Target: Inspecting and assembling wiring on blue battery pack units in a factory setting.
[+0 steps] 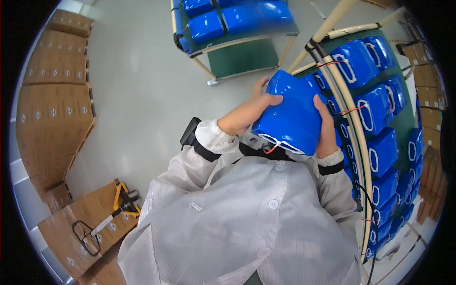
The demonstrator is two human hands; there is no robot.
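Note:
A blue shrink-wrapped battery pack (293,114) is held up in front of my chest, between both hands. My left hand (252,110) grips its left side, with the thumb on the upper face and the other fingers partly hidden behind it. Against the right side presses my right hand (327,127), its thumb along the edge and its remaining fingers out of sight. The pack's near end carries a white bead of sealant, and a short red wire sticks out there.
Close on my right stands a pipe-frame rack (349,95) loaded with several similar blue packs (373,109). A green-shelved cart (242,59) with more packs is ahead. Stacked cartons (54,123) line the left, near a yellow-and-black pallet jack (124,202).

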